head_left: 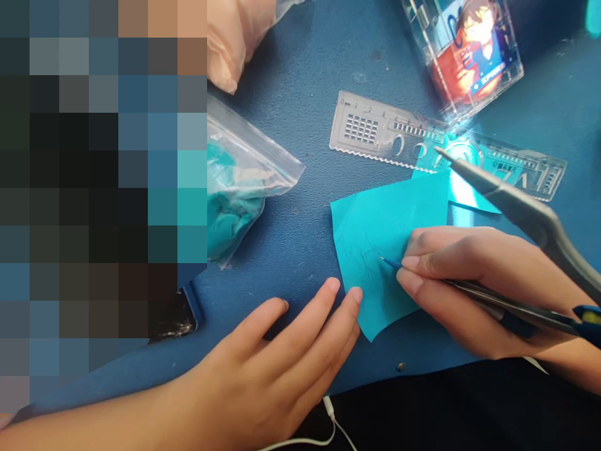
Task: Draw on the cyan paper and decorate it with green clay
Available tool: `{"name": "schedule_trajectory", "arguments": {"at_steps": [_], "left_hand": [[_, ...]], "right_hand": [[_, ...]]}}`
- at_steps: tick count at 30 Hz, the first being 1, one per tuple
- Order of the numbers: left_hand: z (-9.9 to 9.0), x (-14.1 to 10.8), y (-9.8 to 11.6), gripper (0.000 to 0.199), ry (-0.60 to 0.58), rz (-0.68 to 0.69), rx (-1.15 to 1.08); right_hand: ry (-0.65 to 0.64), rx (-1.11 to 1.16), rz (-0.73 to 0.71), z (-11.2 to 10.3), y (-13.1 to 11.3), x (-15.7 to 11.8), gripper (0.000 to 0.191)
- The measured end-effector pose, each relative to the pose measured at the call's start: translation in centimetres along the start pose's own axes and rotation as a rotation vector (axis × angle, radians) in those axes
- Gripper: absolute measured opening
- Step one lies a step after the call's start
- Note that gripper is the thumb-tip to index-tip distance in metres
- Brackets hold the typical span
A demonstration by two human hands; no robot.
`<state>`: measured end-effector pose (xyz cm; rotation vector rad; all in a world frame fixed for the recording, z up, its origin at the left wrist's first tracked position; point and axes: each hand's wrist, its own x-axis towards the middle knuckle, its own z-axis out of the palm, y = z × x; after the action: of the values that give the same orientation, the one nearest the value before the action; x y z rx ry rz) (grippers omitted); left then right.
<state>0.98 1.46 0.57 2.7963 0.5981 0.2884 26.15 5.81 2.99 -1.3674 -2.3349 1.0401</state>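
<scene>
A turquoise sheet of paper [389,213] with thin, curved dark lines on it lies on the blue table. My right hand [469,288] pinches a slim blue pen [390,262], its tip touching or just above the drawn lines. My left hand [286,369] rests with its fingers spread, the fingertips at the sheet's lower left edge. Scissors [511,194] with grey blades opened wide extend in from the right; one blade passes above my right hand, the other lies across it. How they are held cannot be seen.
A clear ruler [385,131] lies behind the sheet, over another turquoise piece [488,194]. A clear box with a printed figure [479,56] stands at the back. Bags of turquoise [235,207] and peach material [230,44] are left. A white cable [328,407] hangs at the front edge.
</scene>
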Motion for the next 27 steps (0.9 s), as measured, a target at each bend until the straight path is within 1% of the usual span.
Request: {"name": "schedule_trajectory", "arguments": {"at_steps": [1, 3, 6, 8, 10, 12, 13, 14, 15, 17, 18, 19, 20, 22, 23, 24, 25, 27], "left_hand": [[0.0, 0.0, 0.0, 0.040, 0.002, 0.001, -0.006], [-0.1, 0.1, 0.0, 0.040, 0.002, -0.013, -0.024], [-0.2, 0.2, 0.0, 0.041, -0.029, -0.032, -0.044], [-0.2, 0.2, 0.0, 0.041, -0.022, -0.016, -0.031], [-0.3, 0.2, 0.0, 0.041, -0.021, -0.003, -0.024], [-0.4, 0.2, 0.0, 0.040, -0.026, -0.011, -0.031], [-0.4, 0.2, 0.0, 0.040, -0.031, -0.021, -0.039], [-0.5, 0.2, 0.0, 0.040, -0.035, -0.027, -0.043], [-0.5, 0.2, 0.0, 0.040, -0.037, -0.026, -0.047], [-0.5, 0.2, 0.0, 0.041, -0.057, -0.023, -0.047], [-0.5, 0.2, 0.0, 0.042, -0.060, -0.023, -0.038], [-0.5, 0.2, -0.1, 0.042, -0.058, -0.019, -0.031], [-0.4, 0.2, -0.1, 0.043, -0.048, -0.018, -0.026], [-0.3, 0.3, -0.1, 0.045, -0.030, -0.025, -0.029], [-0.2, 0.3, -0.1, 0.045, -0.021, -0.025, -0.032], [-0.2, 0.4, 0.0, 0.045, -0.017, -0.027, -0.032], [-0.1, 0.4, 0.0, 0.045, -0.018, -0.027, -0.032], [0.0, 0.4, 0.1, 0.043, 0.000, -0.034, -0.034]], "right_hand": [[0.105, 0.007, 0.024, 0.3, 0.0, -0.2, 0.031], [0.159, 0.017, 0.057, 1.1, -0.1, -0.6, 0.031], [0.158, 0.051, 0.053, 1.7, 0.0, -1.0, 0.030], [0.152, 0.083, 0.035, 1.8, 0.0, -1.1, 0.030], [0.173, 0.131, 0.031, 1.7, -0.1, -1.0, 0.027], [0.217, 0.168, 0.043, 1.4, -0.2, -0.8, 0.024], [0.220, 0.167, 0.039, 1.2, -0.1, -0.7, 0.024], [0.187, 0.150, 0.024, 0.8, 0.0, -0.5, 0.024], [0.128, 0.119, -0.003, 0.4, 0.2, -0.3, 0.025], [-0.118, 0.053, -0.052, -0.4, 0.6, -0.1, 0.027], [-0.183, 0.044, -0.059, -0.7, 0.8, -0.1, 0.029], [-0.202, 0.041, -0.064, -1.0, 1.0, 0.0, 0.030], [-0.185, 0.037, -0.078, -1.0, 1.0, -0.1, 0.029], [-0.061, 0.001, -0.107, -0.9, 0.8, -0.2, 0.024], [0.021, -0.033, -0.120, -0.7, 0.6, -0.3, 0.021], [0.058, -0.066, -0.122, -0.5, 0.4, -0.3, 0.019], [0.029, -0.091, -0.110, -0.4, 0.2, -0.4, 0.018], [0.028, -0.104, -0.116, -0.3, -0.1, -0.5, 0.017]]}}
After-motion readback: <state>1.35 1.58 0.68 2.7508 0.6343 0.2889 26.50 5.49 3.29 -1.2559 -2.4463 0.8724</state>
